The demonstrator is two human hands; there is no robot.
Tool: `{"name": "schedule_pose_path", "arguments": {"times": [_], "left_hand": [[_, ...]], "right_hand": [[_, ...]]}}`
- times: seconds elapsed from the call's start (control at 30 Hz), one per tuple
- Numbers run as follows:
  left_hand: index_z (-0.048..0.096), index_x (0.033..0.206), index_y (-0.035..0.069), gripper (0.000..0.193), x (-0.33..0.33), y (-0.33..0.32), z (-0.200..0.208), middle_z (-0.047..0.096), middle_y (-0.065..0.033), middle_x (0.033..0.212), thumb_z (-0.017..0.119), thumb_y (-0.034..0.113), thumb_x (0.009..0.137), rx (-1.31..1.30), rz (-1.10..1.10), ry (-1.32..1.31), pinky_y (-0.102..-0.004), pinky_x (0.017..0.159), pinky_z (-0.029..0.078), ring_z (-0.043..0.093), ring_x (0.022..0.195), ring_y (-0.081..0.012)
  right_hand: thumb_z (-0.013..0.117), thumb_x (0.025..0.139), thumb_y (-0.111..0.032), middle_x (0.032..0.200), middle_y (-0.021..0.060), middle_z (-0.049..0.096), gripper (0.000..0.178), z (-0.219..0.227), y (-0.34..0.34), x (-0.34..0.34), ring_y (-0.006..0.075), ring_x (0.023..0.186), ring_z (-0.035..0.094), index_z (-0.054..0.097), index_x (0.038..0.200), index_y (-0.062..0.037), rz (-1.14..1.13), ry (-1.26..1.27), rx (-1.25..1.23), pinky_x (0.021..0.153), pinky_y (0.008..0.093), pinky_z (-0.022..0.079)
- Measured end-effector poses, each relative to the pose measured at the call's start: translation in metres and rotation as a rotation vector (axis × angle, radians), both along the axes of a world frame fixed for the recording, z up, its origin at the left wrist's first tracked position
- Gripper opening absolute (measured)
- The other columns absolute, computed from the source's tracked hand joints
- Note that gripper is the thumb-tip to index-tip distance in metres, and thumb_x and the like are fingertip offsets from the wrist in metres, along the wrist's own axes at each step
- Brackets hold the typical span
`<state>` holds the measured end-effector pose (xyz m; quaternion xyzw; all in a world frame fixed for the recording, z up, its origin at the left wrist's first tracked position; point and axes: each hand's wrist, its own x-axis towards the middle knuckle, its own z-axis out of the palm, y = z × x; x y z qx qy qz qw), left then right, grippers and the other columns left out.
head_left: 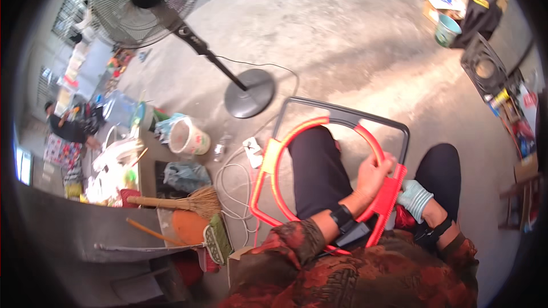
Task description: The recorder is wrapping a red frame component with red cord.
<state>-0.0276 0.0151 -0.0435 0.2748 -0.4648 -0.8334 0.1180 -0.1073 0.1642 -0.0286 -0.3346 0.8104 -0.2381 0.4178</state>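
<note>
A black, rounded rectangular frame (348,108) with a round ring (275,177) inside it rests across my lap, tilted. Glossy red-orange wrapping covers most of the ring and the frame's lower sides. At the ring's right side, my bare left hand (374,178) is closed round it, a dark watch on the wrist. My right hand (415,198), in a pale knitted glove, is curled just beyond the thick red wrapped side (389,195). Its fingertips are mostly hidden, so what they hold cannot be made out. Shiny red material (404,218) lies just below the glove.
A black standing fan (249,94) is ahead on the concrete floor, its cord trailing. To the left are a white bucket (188,137), a straw broom (197,201), a green brush head (218,238) and coiled pale cable (231,194). A speaker box (484,67) stands right; another person (67,128) is far left.
</note>
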Motion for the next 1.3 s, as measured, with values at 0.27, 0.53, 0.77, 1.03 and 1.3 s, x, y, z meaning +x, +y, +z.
{"name": "schedule_pose_path", "arguments": {"times": [0.27, 0.53, 0.77, 1.03, 1.3], "left_hand": [[0.054, 0.103, -0.003, 0.033, 0.005, -0.015, 0.006, 0.062, -0.0086, 0.084, 0.060, 0.025, 0.087, -0.076, -0.101, -0.151, -0.0295, 0.066, 0.050, 0.061, 0.072, -0.0147], [0.058, 0.108, 0.001, 0.019, -0.003, -0.011, 0.009, 0.065, -0.0044, 0.091, 0.060, 0.008, 0.091, 0.152, 0.065, 0.251, -0.0234, 0.065, 0.051, 0.062, 0.077, -0.0101], [0.062, 0.108, 0.002, 0.021, 0.014, -0.006, 0.010, 0.065, -0.0035, 0.095, 0.063, 0.004, 0.087, 0.249, 0.024, 0.225, -0.0254, 0.073, 0.050, 0.061, 0.083, -0.0109], [0.057, 0.104, 0.005, 0.018, 0.013, -0.027, 0.044, 0.062, -0.0045, 0.094, 0.058, 0.007, 0.086, 0.243, 0.104, 0.217, -0.0265, 0.074, 0.047, 0.059, 0.082, -0.0143], [0.055, 0.107, 0.000, 0.022, -0.002, -0.024, 0.030, 0.063, -0.0095, 0.096, 0.051, 0.012, 0.089, 0.315, 0.086, 0.163, -0.0296, 0.072, 0.050, 0.060, 0.081, -0.0174]], "right_hand": [[0.049, 0.097, -0.027, 0.098, 0.0153, 0.061, 0.029, 0.017, -0.073, -0.028, 0.0264, 0.092, 0.062, 0.053, 0.113, -0.0032, -1.062, -1.180, -0.816, 0.076, 0.0395, 0.054], [0.076, 0.073, -0.016, 0.117, 0.0137, 0.053, 0.061, 0.017, -0.063, -0.017, 0.0205, 0.100, 0.058, 0.048, 0.125, -0.0025, -0.507, -0.048, -0.838, 0.084, 0.0335, 0.051], [0.078, 0.068, -0.014, 0.111, 0.0138, 0.054, 0.057, 0.035, -0.065, 0.011, 0.0220, 0.102, 0.060, 0.055, 0.119, -0.0036, -0.525, 0.043, -0.691, 0.083, 0.0328, 0.051], [0.082, 0.068, -0.024, 0.130, 0.0166, 0.048, 0.061, 0.045, -0.068, 0.007, 0.0263, 0.112, 0.057, 0.055, 0.119, -0.0054, -0.448, 0.386, -0.743, 0.085, 0.0329, 0.052], [0.069, 0.083, -0.007, 0.112, 0.0102, 0.060, 0.023, 0.056, -0.064, -0.006, 0.0133, 0.093, 0.061, 0.064, 0.103, 0.0022, -0.664, -0.086, -0.847, 0.080, 0.0265, 0.052]]}}
